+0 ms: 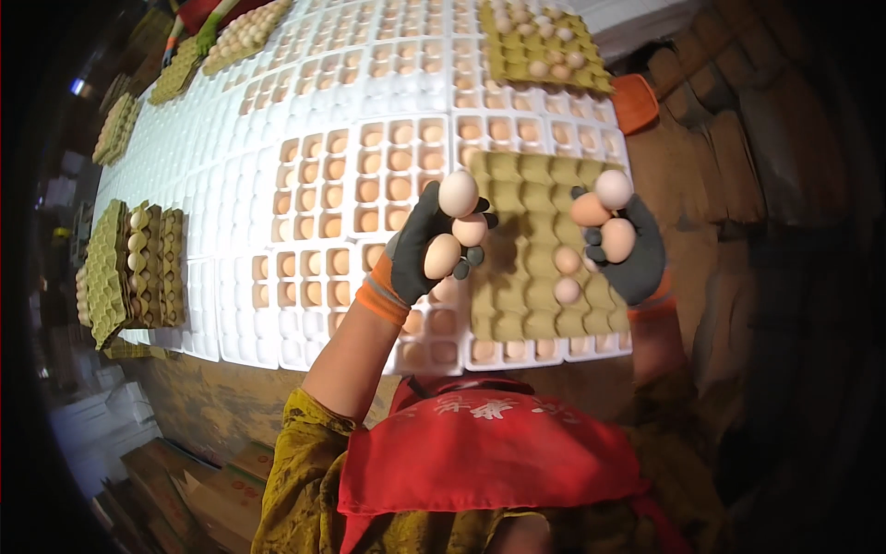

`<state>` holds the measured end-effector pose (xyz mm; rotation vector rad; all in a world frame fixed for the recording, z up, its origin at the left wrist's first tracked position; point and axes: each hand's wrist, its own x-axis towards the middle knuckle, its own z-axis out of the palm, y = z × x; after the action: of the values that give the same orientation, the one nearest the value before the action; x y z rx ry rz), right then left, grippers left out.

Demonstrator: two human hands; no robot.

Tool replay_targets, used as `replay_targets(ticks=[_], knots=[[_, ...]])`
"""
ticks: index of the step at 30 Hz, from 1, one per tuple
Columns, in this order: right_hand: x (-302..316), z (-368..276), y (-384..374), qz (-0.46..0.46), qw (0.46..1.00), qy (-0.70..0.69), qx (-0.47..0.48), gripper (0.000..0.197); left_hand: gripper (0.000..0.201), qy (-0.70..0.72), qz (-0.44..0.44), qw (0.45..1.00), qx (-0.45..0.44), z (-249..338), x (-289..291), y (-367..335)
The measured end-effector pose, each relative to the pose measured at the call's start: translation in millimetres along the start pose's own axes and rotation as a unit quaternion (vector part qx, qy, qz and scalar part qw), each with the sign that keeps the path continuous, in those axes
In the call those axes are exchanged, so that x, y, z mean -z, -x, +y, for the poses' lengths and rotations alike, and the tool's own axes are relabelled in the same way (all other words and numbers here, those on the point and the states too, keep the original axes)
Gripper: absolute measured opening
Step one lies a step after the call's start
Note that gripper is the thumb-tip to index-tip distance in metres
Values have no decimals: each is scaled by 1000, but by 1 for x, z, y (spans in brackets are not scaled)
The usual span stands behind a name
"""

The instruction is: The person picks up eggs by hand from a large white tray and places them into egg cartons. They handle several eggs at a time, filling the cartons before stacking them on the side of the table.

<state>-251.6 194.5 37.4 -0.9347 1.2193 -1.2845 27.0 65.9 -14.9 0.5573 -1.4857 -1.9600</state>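
Note:
My left hand [413, 260], in a dark glove with an orange cuff, is closed around several eggs; three show, among them a pale egg [459, 194] on top. On the right, my right hand [641, 254], gloved alike, cradles another cluster, with a whitish egg [614, 189] above two browner ones. Both hands are raised over a yellowish pulp egg tray [514, 300], which lies on white foam trays. A few loose eggs [567, 291] sit in that tray beside my right hand. Brown eggs [369, 189] fill many pockets of the white trays to the left.
Stacked pulp trays with eggs [138, 268] stand at the table's left edge. Another pulp tray [544, 55] holding eggs lies at the far right, near an orange container [635, 103]. At the far left, a co-worker's green-gloved hand [209, 35] is beside a tray of eggs.

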Motion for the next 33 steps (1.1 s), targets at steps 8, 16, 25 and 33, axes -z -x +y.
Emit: replay_targets(ticks=[8, 16, 25, 33], knots=[[-146, 48, -165, 0, 984, -82, -160, 44, 55, 129, 133, 967, 177, 7, 161, 9], [-198, 112, -336, 152, 872, 458, 81, 50, 48, -502, 350, 791, 4, 16, 282, -96], [-174, 129, -382, 133, 981, 32, -137, 31, 40, -639, 231, 734, 11, -10, 356, -143], [-126, 168, -389, 193, 856, 418, 234, 30, 35, -579, 315, 726, -198, -42, 402, -144]])
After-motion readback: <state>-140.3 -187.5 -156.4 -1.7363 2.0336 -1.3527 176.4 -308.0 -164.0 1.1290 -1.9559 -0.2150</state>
